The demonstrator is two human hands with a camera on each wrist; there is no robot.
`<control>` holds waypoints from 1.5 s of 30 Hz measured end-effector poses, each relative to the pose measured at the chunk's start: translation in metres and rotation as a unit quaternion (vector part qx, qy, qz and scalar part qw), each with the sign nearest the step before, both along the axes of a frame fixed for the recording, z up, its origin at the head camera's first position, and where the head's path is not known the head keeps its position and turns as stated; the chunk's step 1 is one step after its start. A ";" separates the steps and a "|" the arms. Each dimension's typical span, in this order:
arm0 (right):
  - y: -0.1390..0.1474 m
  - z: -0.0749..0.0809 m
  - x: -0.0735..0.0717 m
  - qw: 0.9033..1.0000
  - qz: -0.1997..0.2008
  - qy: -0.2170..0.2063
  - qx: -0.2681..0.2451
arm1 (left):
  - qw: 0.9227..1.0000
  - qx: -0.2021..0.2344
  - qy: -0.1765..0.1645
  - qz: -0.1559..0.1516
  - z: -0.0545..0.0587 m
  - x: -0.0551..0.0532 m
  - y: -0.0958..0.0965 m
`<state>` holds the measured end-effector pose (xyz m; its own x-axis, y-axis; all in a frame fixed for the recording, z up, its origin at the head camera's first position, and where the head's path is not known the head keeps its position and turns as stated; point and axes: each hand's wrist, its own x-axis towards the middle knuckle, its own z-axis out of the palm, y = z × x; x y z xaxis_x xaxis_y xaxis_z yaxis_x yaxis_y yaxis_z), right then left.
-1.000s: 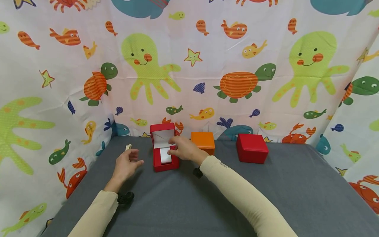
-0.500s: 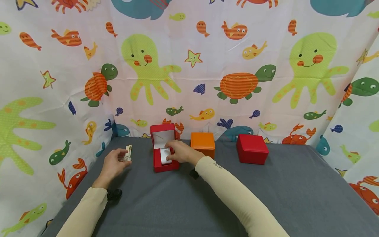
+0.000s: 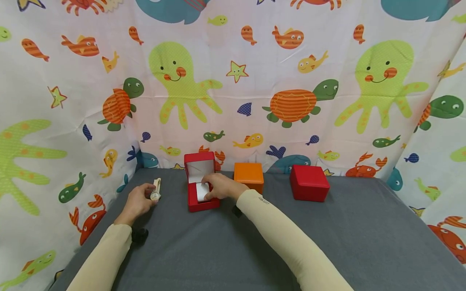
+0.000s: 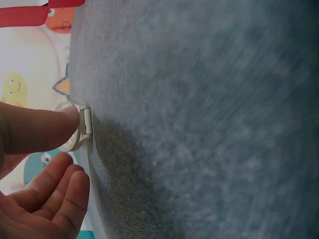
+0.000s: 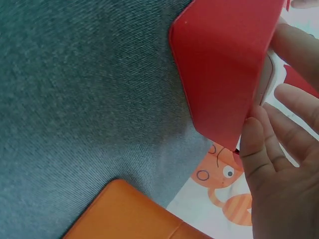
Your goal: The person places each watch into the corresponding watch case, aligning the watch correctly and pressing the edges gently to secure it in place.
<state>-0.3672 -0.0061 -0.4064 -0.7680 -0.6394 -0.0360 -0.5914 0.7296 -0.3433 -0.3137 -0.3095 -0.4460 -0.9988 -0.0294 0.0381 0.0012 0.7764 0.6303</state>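
Observation:
A small wristwatch (image 3: 155, 196) with a round dial and pale strap is at the far left of the grey table. My left hand (image 3: 136, 202) pinches it at the dial, and the left wrist view has the thumb (image 4: 55, 127) over the watch case (image 4: 85, 122), the other fingers loosely bent below. Right of it stands a red box (image 3: 204, 206), its lid raised. Inside lies a white cushion (image 3: 201, 192), with the thumb and forefinger of my right hand (image 3: 223, 186) around it. In the right wrist view, the box wall (image 5: 219, 69) hides those fingertips.
An orange box (image 3: 249, 173) stands closed just right of the open one. Farther right is a second red box (image 3: 310, 182), also closed. Behind the table hangs a curtain (image 3: 233, 105) printed with sea animals.
My left hand has moved left and down to the watch, which has turned so its dial shows. The right hand has shifted slightly left and down, its fingers closing around the cushion.

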 end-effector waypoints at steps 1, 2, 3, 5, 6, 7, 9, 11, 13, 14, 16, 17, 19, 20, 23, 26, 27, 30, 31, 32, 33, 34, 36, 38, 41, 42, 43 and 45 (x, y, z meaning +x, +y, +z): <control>0.000 0.001 0.000 1.000 0.000 -0.001 0.002 | 1.000 -0.001 0.001 0.002 -0.001 -0.001 0.000; -0.001 0.001 0.000 1.000 -0.002 -0.002 0.005 | 1.000 -0.001 0.001 0.003 -0.001 -0.001 0.000; -0.001 0.002 0.000 1.000 -0.003 -0.002 0.008 | 1.000 -0.001 0.001 0.003 -0.002 -0.002 0.000; -0.002 0.003 0.000 1.000 -0.005 -0.004 0.014 | 1.000 0.000 -0.001 0.000 -0.003 -0.002 0.001; -0.002 0.003 0.001 1.000 -0.006 -0.006 0.017 | 1.000 0.000 -0.002 -0.003 -0.003 -0.003 0.001; -0.002 0.004 0.001 1.000 -0.007 -0.008 0.019 | 1.000 -0.002 -0.001 -0.006 -0.004 -0.003 0.001; -0.003 0.004 0.001 1.000 -0.008 -0.012 0.022 | 1.000 -0.005 0.001 -0.012 -0.004 -0.003 0.001; -0.004 0.004 0.000 1.000 -0.006 -0.012 0.024 | 1.000 -0.007 0.006 -0.016 -0.004 -0.004 0.002; -0.004 0.004 0.000 1.000 -0.008 -0.012 0.024 | 1.000 -0.008 0.013 -0.019 -0.005 -0.005 0.003; -0.004 0.003 -0.001 1.000 -0.009 -0.011 0.024 | 1.000 -0.008 0.014 -0.020 -0.005 -0.006 0.004; -0.004 0.003 -0.001 1.000 -0.009 -0.006 0.026 | 1.000 -0.009 0.018 -0.020 -0.005 -0.007 0.005; -0.004 0.002 -0.002 1.000 -0.009 -0.005 0.026 | 1.000 -0.010 0.018 -0.020 -0.005 -0.007 0.005; -0.004 0.002 -0.002 1.000 -0.008 -0.003 0.026 | 1.000 -0.011 0.018 -0.021 -0.005 -0.007 0.006; -0.004 0.002 -0.003 1.000 -0.006 -0.003 0.025 | 1.000 -0.012 0.018 -0.021 -0.004 -0.007 0.006; -0.003 0.003 -0.004 1.000 0.004 -0.001 0.024 | 0.999 -0.015 0.021 -0.025 -0.004 -0.008 0.006; -0.003 0.003 -0.004 1.000 0.014 0.002 0.025 | 0.999 -0.020 0.026 -0.030 -0.003 -0.007 0.005; -0.004 0.003 -0.005 1.000 0.018 0.003 0.025 | 0.999 -0.021 0.027 -0.031 -0.003 -0.007 0.005; -0.004 0.002 -0.005 0.999 0.022 0.005 0.027 | 0.999 -0.022 0.029 -0.033 -0.004 -0.007 0.004; -0.005 0.002 -0.006 0.999 0.023 0.005 0.029 | 0.999 -0.022 0.029 -0.033 -0.004 -0.007 0.004; -0.005 0.002 -0.006 0.999 0.022 0.004 0.030 | 0.999 -0.022 0.028 -0.032 -0.004 -0.007 0.003; -0.005 0.003 -0.006 0.999 0.023 0.004 0.032 | 0.999 -0.021 0.028 -0.032 -0.005 -0.007 0.003; -0.005 0.003 -0.006 0.999 0.023 0.005 0.033 | 0.999 -0.020 0.027 -0.033 -0.004 -0.007 0.003; -0.004 0.004 -0.006 0.999 0.023 0.009 0.035 | 0.999 -0.016 0.025 -0.034 -0.004 -0.007 0.003; -0.003 0.005 -0.006 0.999 0.023 0.012 0.032 | 0.999 -0.013 0.026 -0.037 -0.002 -0.007 0.003; -0.001 0.007 -0.006 1.000 0.024 0.008 0.018 | 0.999 -0.005 0.030 -0.035 0.001 -0.006 0.004; 0.000 0.007 -0.006 1.000 0.025 0.006 0.012 | 0.999 -0.002 0.034 -0.034 0.003 -0.005 0.004; 0.000 0.007 -0.006 1.000 0.025 0.004 0.008 | 0.999 0.001 0.040 -0.033 0.004 -0.004 0.005; 0.001 0.008 -0.005 1.000 0.028 0.000 -0.001 | 0.998 0.010 0.053 -0.031 0.007 -0.002 0.008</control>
<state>-0.3717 -0.0047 -0.3982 -0.7315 -0.6810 -0.0340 -0.6311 0.6951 -0.3445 -0.3153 -0.3011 -0.4387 -0.9893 0.0297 0.1431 0.1154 0.7597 0.6400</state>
